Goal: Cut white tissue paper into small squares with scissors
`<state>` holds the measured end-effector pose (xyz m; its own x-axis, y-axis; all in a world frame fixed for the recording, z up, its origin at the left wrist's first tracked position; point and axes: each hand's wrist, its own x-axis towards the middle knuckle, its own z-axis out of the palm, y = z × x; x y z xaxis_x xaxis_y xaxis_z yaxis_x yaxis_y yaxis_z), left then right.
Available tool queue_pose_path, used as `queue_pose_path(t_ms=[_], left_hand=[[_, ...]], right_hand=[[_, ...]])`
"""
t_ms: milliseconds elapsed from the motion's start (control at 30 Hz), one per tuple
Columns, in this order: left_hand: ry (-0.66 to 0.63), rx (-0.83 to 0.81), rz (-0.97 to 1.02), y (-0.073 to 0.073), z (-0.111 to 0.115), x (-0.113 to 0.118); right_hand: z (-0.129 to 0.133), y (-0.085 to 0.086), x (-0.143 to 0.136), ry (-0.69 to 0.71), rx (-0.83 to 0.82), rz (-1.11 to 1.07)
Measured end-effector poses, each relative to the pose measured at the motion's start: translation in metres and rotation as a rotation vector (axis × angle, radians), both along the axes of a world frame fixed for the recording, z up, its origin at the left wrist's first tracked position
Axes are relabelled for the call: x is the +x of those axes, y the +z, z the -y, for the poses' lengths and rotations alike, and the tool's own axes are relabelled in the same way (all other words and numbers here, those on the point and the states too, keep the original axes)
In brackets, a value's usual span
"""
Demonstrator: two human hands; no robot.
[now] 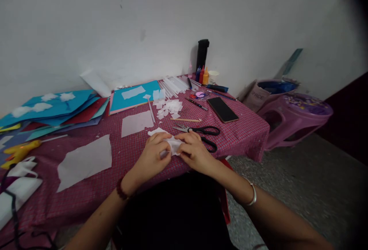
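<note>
1. Thin white paper (174, 145): at the near edge of the desk (244, 137), right in front of you, crumpled or partly folded between your two hands.
2. Your left hand (156, 151): fingers curled in, pinching the paper's left side. Your right hand (196, 151): fingers close together, pinching its right side. Gap between hands is narrow.
3. Step in hand, my read: you're folding or gathering the paper by fingertip. Next move calls for light, even pressure from both sides; it looks flimsy, so a hard pull could tear it.
4. Just beside your right hand: black-handled scissors (212, 130), blades partly apart, one handle loop behind your fingers. Watch that wrist.
5. Beyond: wooden stick (185, 119), pile of small white paper pieces (169, 108), smartphone (222, 109) with dark screen.
6. To your left: two flat white sheets, nearer one (86, 160) larger; yellow glue gun (23, 149) past it.
7. Writing: "PACE" on the pinkish bin (258, 96) off the desk's right end. Paint bottles (201, 74) at the back: any labels too small to read. No phone brand visible.
</note>
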<state>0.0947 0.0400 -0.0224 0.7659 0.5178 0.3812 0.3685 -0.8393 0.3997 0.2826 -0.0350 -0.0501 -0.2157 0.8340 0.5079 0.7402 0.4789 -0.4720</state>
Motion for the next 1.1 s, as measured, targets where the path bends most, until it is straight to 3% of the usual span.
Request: queue_pose_path(t_ms=[200, 300, 467, 733, 933, 1100], left_hand=[[-0.005, -0.009, -0.078, -0.008, -0.005, -0.01], [-0.082, 0.008, -0.107, -0.007, -0.005, -0.009], [-0.106, -0.01, -0.026, -0.002, -0.004, -0.006], [-0.113, -0.279, 0.122, 0.002, -0.004, -0.014], [-0.009, -0.378, 0.1, -0.009, -0.002, -0.009], [0.026, -0.364, 0.132, -0.011, 0.005, -0.003]], right_hand=[[-0.004, -0.007, 0.002, -0.012, 0.013, -0.025], [-0.005, -0.009, 0.002, -0.005, 0.014, -0.049], [-0.006, -0.011, 0.003, 0.031, -0.001, -0.11], [-0.006, -0.006, 0.015, 0.196, -0.012, -0.218], [0.003, 0.001, 0.011, 0.066, -0.071, -0.021], [0.016, 0.007, 0.0, 0.044, -0.009, 0.046]])
